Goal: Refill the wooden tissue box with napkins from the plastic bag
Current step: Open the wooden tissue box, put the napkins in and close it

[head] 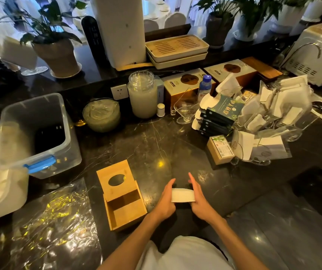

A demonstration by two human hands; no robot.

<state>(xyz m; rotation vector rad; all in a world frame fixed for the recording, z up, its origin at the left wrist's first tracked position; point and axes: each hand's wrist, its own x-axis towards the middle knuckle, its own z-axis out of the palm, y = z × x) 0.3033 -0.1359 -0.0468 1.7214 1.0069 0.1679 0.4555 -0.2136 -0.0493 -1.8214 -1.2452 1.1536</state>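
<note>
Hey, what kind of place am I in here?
Probably a service counter beside a restaurant banquet hall: white-clothed round tables set with dishes behind, stacked tea trays, and glasses stuffed with folded napkins on the dark counter.

Head camera, my only view.
I look forward and steeply down from above the dark counter (156,145), close over it, wide-angle edges bending.

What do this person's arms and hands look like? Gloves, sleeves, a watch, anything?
Both arms are bare from the bottom of the picture up to the fingers: no gloves, no long sleeves, no watch or bracelet that shows. The left hand and right hand show no rings in this view. A white garment covers the body below the arms.
</note>
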